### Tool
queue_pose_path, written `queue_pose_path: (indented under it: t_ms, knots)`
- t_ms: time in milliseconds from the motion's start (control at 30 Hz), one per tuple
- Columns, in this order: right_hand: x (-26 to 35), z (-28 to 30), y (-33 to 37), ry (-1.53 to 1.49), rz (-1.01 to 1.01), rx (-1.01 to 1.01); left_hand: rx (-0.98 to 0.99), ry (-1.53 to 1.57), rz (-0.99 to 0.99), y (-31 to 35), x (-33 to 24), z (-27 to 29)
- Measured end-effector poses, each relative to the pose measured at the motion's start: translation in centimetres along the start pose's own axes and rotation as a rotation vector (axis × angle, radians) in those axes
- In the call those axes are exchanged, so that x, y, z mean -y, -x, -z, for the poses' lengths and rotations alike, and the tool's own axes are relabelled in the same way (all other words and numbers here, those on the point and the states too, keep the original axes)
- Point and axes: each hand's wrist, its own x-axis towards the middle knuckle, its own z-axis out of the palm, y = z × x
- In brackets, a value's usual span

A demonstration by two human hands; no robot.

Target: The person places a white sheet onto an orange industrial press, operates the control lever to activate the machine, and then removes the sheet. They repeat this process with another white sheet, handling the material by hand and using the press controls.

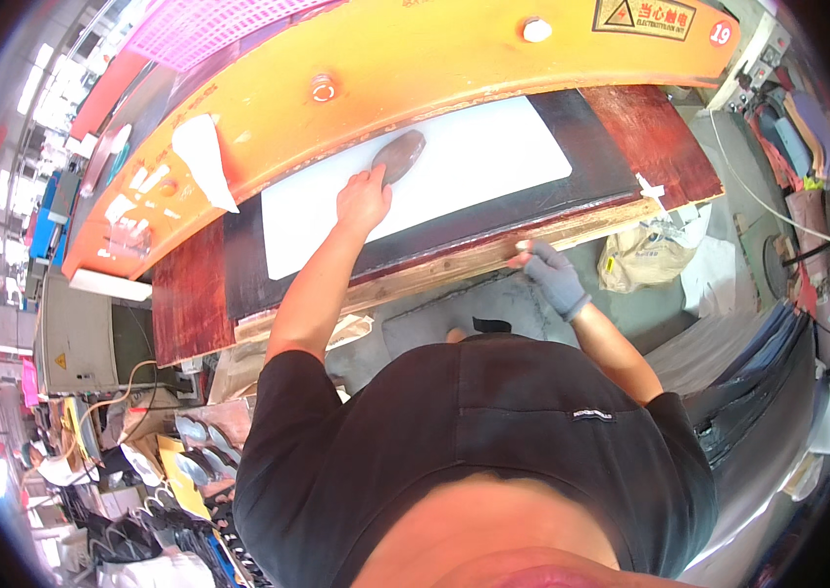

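Observation:
My left hand [363, 203] reaches over a white board [493, 147], its fingers closed on the near end of a brown, sole-shaped flat piece [401, 155]. The piece lies on the board, pointing away and to the right. My right hand [547, 277] wears a grey glove with bare fingertips. It hangs by the front wooden edge [434, 269] of the work table, fingers loosely bent and a little apart, with nothing seen in them. Part of its palm side is hidden.
An orange machine beam [415, 64] with round buttons spans the far side of the board. Under the board lies a black mat [581, 147] on a dark red tabletop [655, 137]. A plastic bag [645, 257] sits right of the table; dark sheets [748, 392] are stacked nearer.

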Motion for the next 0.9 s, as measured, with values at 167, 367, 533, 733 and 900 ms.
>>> queue_pose_path:
  t_ms: [167,367,533,733,900]
  knots:
    - [0.5,2.7,1.5,-0.015,-0.047,-0.214,-0.041,0.028,-0.019,-3.7,-1.0,-2.8]
    - [1.0,3.7,0.3,0.009,-0.015,-0.301,0.075,0.138,0.09,-3.4,-1.9,-2.5]
    - [1.9,1.2,-3.3,0.185,0.177,-0.168,0.163,0.218,-0.148,-0.6,1.3,-0.3]
    - [3.7,-2.7,-7.7,0.858,0.489,-0.048,0.155,0.45,-0.164,0.6,2.7,-1.1]
    - [4.5,-3.9,-10.7,1.044,0.693,0.026,-0.043,0.36,-0.192,1.4,0.8,-2.3]
